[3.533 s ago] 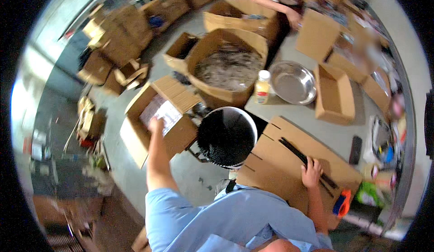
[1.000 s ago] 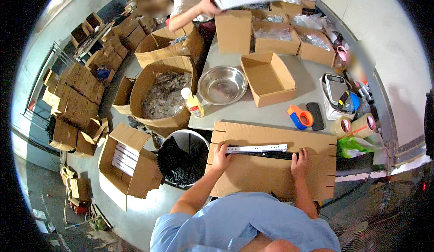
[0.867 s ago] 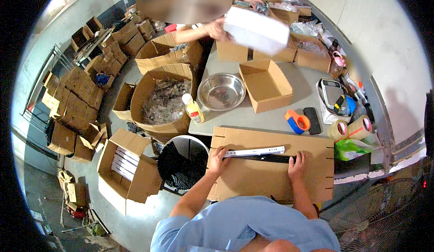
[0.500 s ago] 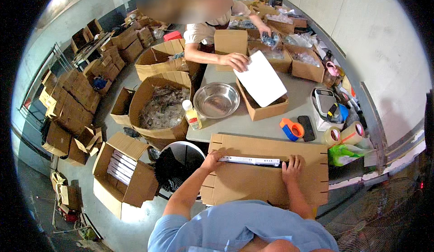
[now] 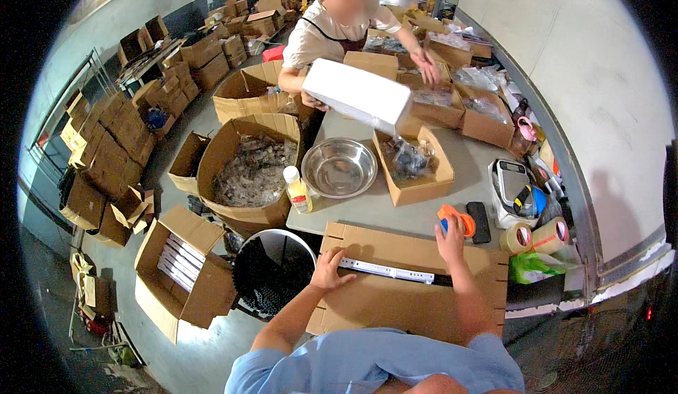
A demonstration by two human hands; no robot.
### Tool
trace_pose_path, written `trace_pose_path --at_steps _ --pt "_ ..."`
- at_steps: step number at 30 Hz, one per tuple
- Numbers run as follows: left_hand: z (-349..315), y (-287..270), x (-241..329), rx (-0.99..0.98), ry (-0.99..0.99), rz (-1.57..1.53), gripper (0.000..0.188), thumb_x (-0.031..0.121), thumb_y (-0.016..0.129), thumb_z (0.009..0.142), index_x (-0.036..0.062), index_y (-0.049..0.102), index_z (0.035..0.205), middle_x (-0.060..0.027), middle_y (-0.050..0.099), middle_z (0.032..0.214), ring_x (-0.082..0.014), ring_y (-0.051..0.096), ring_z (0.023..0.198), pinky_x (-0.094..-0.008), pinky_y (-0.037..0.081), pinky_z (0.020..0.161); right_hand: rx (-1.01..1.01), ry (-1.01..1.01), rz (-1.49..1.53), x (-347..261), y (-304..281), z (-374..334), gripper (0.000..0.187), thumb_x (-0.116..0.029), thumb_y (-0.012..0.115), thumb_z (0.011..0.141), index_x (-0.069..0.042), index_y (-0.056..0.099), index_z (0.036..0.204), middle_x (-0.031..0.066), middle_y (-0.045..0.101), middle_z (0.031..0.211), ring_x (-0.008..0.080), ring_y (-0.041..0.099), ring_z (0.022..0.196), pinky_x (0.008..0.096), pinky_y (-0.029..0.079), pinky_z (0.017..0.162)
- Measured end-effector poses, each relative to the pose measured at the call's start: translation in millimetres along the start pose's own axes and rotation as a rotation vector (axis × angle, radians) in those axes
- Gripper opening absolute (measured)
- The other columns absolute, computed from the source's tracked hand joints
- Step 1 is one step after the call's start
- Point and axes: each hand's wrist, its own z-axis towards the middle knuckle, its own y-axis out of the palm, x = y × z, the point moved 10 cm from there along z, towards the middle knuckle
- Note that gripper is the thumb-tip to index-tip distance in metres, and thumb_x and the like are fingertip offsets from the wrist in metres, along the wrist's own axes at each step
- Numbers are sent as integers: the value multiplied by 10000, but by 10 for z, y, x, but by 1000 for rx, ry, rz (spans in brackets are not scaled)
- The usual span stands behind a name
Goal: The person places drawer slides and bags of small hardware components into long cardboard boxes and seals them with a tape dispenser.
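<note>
A white metal drawer slide (image 5: 387, 271) with a dark inner rail lies across a flat cardboard carton (image 5: 385, 306) in front of me. My left hand (image 5: 330, 270) grips its left end, fingers over the end and thumb spread along the near side. Beyond the slide's right end, my right hand (image 5: 450, 244) reaches forward with fingers stretched out. Its fingertips are at the orange and blue tape dispenser (image 5: 462, 223); whether they touch it is unclear.
Across the table, a co-worker tilts a white box (image 5: 360, 96) over a small carton (image 5: 424, 193) containing bagged parts. Nearby are a steel bowl (image 5: 339, 168), a bottle (image 5: 298, 190), a phone (image 5: 479, 222) and tape rolls (image 5: 549, 234). At left stands a carton of slides (image 5: 205, 302).
My right hand has left the slide's right end and moved forward to the tape dispenser. The co-worker has lifted and tilted the white box, uncovering the small carton; their other hand is now empty.
</note>
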Motion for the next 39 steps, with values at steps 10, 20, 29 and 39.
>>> trace_pose_path --at_steps 10,20,29,39 --pt "-78 1 -67 42 43 6 687 409 706 701 4 473 1204 -195 474 1202 -373 485 1051 -436 408 888 -733 -54 -99 -259 1647 1638 499 -242 703 710 -58 561 1152 218 568 1153 350 548 1070 410 443 910" --pt "20 97 -185 -32 -3 -73 581 367 686 727 2 510 1144 -177 513 1155 -342 527 999 -415 433 842 -680 429 678 46 2040 2159 435 -300 734 735 -90 635 1103 93 653 977 181 634 804 296 499 712" --pt "-22 41 -139 -61 -15 -48 538 355 661 755 -6 508 1123 -183 520 1114 -341 535 973 -409 445 827 -244 928 1043 414 2255 2179 289 -345 754 711 -129 628 855 -5 605 762 115 500 542 289 417 516" --pt "-32 141 -215 -4 -23 -55 553 304 685 718 -18 495 1126 -216 509 1097 -382 504 964 -443 417 842 -211 37 918 -254 -453 1206 481 -128 693 738 1 550 1179 66 590 1021 195 616 859 315 515 795"
